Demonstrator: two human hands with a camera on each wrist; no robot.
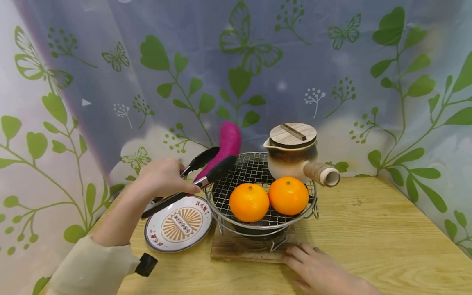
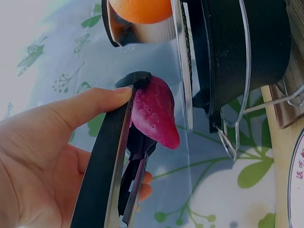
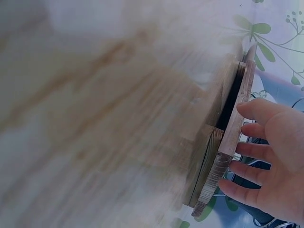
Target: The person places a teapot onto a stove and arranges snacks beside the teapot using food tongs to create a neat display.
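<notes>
My left hand (image 1: 164, 178) grips black-and-silver tongs (image 1: 223, 167) at the grill's left side. Between the tong tips, a curved magenta sweet potato (image 1: 230, 139) is held raised, its far end pointing up in the head view. The left wrist view shows the thumb along one tong arm and the sweet potato's tapered end (image 2: 159, 116). My right hand (image 1: 318, 266) lies low at the front, fingers extended, with fingertips at the right front corner of the wooden board (image 1: 250, 255) under the grill. That board's edge (image 3: 232, 128) also shows beside the fingers in the right wrist view.
Two oranges (image 1: 249, 203) sit on the round wire grill (image 1: 245, 170). Behind them stands a lidded clay teapot (image 1: 289, 159), its side handle (image 1: 321, 173) jutting right. A patterned white plate (image 1: 158, 233) lies left of the grill, below the tongs. A printed cloth (image 1: 295, 61) hangs behind.
</notes>
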